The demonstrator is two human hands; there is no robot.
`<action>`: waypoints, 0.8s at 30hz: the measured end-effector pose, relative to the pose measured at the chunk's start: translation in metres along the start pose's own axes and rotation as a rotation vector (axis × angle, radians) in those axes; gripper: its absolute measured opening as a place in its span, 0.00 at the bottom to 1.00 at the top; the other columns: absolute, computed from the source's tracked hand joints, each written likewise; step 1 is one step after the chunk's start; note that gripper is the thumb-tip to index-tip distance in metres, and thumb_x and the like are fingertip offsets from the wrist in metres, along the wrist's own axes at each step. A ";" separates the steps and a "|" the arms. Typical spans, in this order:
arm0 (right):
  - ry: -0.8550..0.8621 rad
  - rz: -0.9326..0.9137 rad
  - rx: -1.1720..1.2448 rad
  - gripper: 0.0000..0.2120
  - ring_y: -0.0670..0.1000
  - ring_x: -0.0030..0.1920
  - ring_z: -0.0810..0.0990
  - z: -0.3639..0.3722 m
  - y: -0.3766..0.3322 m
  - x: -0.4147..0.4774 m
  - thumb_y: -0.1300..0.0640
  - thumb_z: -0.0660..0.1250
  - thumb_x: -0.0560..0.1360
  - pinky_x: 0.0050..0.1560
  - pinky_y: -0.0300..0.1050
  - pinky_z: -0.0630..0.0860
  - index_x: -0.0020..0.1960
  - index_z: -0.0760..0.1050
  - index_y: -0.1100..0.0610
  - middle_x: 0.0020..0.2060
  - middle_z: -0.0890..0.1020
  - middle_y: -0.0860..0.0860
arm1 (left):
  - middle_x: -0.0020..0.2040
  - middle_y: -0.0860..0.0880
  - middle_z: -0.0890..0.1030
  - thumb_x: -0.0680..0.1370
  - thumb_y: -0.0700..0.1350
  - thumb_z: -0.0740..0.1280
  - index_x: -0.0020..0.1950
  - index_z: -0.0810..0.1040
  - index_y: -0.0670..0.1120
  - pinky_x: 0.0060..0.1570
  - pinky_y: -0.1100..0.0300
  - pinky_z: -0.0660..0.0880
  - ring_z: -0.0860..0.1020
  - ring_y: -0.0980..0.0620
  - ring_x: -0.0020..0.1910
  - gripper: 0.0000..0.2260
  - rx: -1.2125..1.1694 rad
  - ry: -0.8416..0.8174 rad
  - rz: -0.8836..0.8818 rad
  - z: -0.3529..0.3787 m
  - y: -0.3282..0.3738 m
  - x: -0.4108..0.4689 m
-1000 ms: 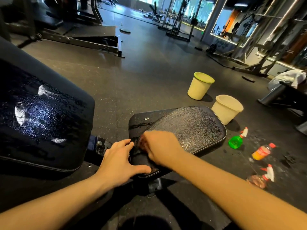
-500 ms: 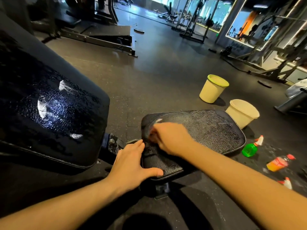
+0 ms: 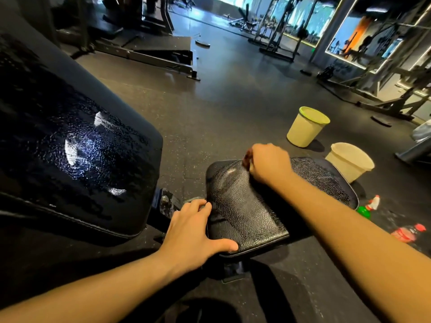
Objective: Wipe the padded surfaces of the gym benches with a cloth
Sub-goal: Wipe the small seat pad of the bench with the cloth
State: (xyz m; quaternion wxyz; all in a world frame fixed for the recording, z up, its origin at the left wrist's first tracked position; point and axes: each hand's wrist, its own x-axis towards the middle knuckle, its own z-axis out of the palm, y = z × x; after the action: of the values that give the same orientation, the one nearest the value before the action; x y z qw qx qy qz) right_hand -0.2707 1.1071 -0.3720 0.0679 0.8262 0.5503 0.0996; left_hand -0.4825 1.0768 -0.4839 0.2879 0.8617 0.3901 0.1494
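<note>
We log one black padded surface, our left hand spread on its near corner, our right hand curled round a dark cloth at its far edge.

dim gym, bright far windows, glare on wet backrest pad.
</note>
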 end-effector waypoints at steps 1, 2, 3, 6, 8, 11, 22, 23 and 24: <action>0.041 0.084 0.034 0.10 0.62 0.53 0.83 -0.002 0.002 0.012 0.55 0.67 0.78 0.46 0.49 0.74 0.57 0.80 0.55 0.53 0.84 0.58 | 0.77 0.55 0.63 0.56 0.82 0.55 0.81 0.63 0.48 0.74 0.55 0.58 0.59 0.54 0.76 0.61 -0.001 0.003 0.005 0.001 0.000 0.000; 0.064 0.086 0.075 0.10 0.63 0.53 0.82 0.001 -0.009 0.016 0.56 0.67 0.77 0.45 0.49 0.74 0.57 0.79 0.56 0.53 0.84 0.58 | 0.77 0.56 0.64 0.56 0.82 0.56 0.81 0.63 0.48 0.73 0.55 0.58 0.59 0.54 0.76 0.60 0.003 0.002 0.008 0.001 -0.001 -0.001; 0.054 0.019 0.110 0.10 0.62 0.52 0.83 0.006 -0.029 0.011 0.57 0.66 0.76 0.45 0.49 0.74 0.57 0.79 0.55 0.52 0.84 0.58 | 0.76 0.56 0.64 0.58 0.82 0.58 0.81 0.64 0.48 0.73 0.55 0.59 0.59 0.54 0.76 0.59 0.012 -0.002 0.011 0.000 -0.002 -0.001; -0.078 -0.321 0.072 0.09 0.61 0.52 0.83 0.027 -0.078 -0.042 0.53 0.65 0.77 0.45 0.49 0.74 0.56 0.77 0.54 0.51 0.84 0.55 | 0.73 0.57 0.66 0.62 0.80 0.64 0.77 0.69 0.52 0.69 0.55 0.60 0.62 0.53 0.74 0.50 -0.003 -0.004 0.031 -0.001 -0.004 0.000; -0.018 -0.341 0.031 0.10 0.60 0.52 0.83 0.025 -0.063 -0.046 0.50 0.64 0.78 0.44 0.49 0.73 0.57 0.77 0.52 0.51 0.84 0.53 | 0.74 0.57 0.65 0.59 0.81 0.61 0.78 0.68 0.52 0.70 0.55 0.59 0.61 0.54 0.74 0.53 -0.003 -0.010 0.028 -0.001 -0.005 0.001; 0.078 -0.067 -0.052 0.10 0.61 0.51 0.83 0.019 -0.022 0.009 0.53 0.66 0.78 0.42 0.48 0.72 0.58 0.78 0.54 0.51 0.84 0.55 | 0.77 0.55 0.63 0.56 0.82 0.57 0.80 0.64 0.48 0.75 0.55 0.57 0.58 0.55 0.77 0.60 -0.008 0.003 0.004 0.003 -0.006 0.002; 0.017 -0.157 -0.035 0.11 0.59 0.54 0.83 0.008 0.014 -0.031 0.49 0.63 0.79 0.48 0.50 0.77 0.58 0.79 0.48 0.52 0.85 0.52 | 0.76 0.56 0.64 0.54 0.86 0.57 0.81 0.64 0.48 0.75 0.54 0.58 0.59 0.54 0.76 0.63 0.002 -0.017 -0.007 0.003 -0.006 0.003; 0.070 -0.012 -0.022 0.10 0.60 0.52 0.83 0.001 0.027 -0.020 0.51 0.63 0.79 0.45 0.50 0.76 0.56 0.79 0.50 0.51 0.85 0.54 | 0.76 0.56 0.64 0.54 0.86 0.57 0.80 0.64 0.48 0.75 0.53 0.58 0.59 0.54 0.76 0.64 0.006 -0.025 -0.004 0.003 -0.004 0.003; 0.109 0.086 0.009 0.08 0.61 0.51 0.83 0.000 0.031 -0.016 0.53 0.63 0.79 0.41 0.48 0.73 0.54 0.79 0.52 0.49 0.84 0.55 | 0.76 0.56 0.64 0.54 0.86 0.58 0.80 0.64 0.47 0.75 0.53 0.59 0.60 0.54 0.77 0.64 0.011 -0.045 -0.006 0.001 -0.002 0.004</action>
State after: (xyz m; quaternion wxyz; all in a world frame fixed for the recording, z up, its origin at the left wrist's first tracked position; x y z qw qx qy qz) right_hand -0.2489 1.0803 -0.3670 0.0295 0.8428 0.5175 0.1449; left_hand -0.4810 1.0804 -0.4860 0.2923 0.8652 0.3870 0.1271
